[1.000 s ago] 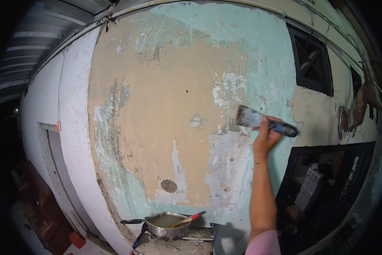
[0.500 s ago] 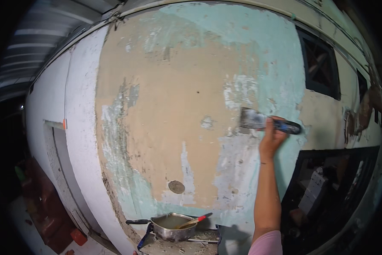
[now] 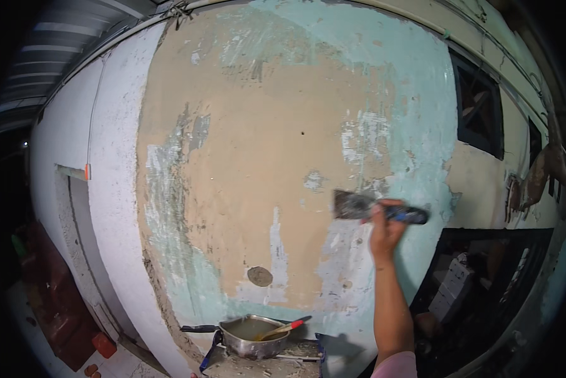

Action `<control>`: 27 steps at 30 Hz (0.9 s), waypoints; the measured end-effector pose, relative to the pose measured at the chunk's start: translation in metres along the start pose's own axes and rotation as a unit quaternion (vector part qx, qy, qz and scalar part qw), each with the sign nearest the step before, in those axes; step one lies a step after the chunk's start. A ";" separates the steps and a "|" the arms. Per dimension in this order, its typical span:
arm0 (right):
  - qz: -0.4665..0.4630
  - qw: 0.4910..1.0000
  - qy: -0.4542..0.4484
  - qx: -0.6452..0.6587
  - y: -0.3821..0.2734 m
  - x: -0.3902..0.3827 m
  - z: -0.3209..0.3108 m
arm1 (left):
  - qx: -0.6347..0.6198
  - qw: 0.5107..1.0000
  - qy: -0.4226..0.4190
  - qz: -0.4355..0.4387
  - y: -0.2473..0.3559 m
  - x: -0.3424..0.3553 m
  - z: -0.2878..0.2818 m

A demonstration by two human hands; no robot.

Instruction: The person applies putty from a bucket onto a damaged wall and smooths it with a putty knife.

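My right hand [image 3: 387, 232] is closed round the dark handle of a wide scraper [image 3: 353, 205]. The blade points left and lies against or just off the wall [image 3: 258, 157]; I cannot tell which. Beige, grey and pale turquoise patches cover this wall, with flaking edges around the blade. Below, a square metal pan [image 3: 248, 343] with a black handle holds cloudy liquid. A brush [image 3: 283, 329] with a red-tipped wooden handle rests in it, leaning on the rim. My left hand does not show.
The pan stands on a dirty, debris-strewn platform [image 3: 245, 366] against the wall's foot. A white wall with a doorway [image 3: 106, 252] runs along the left, beside reddish-brown furniture [image 3: 56, 302]. Dark window openings [image 3: 478, 104] are on the right. A pipe follows the wall's top.
My right hand has moved the scraper down and to the left along the wall, from the pale patch's upper edge. The view has shifted slightly. Pan and brush stay in place.
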State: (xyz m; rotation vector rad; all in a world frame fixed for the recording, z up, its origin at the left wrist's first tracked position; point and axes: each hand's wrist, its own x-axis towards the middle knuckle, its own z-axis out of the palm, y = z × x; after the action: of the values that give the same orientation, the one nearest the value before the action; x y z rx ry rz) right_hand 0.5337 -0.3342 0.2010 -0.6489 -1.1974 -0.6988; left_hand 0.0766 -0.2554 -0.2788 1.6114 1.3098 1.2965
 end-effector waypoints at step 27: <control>0.001 0.992 0.093 0.080 -0.031 0.114 0.035 | 0.117 0.992 0.001 0.042 -0.033 0.007 0.013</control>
State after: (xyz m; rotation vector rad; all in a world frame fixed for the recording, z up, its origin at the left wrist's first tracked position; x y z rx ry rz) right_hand 0.5130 -0.3426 0.3226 -0.4422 -1.0670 -0.6399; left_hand 0.0800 -0.2394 -0.3110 1.8429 1.4521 1.2293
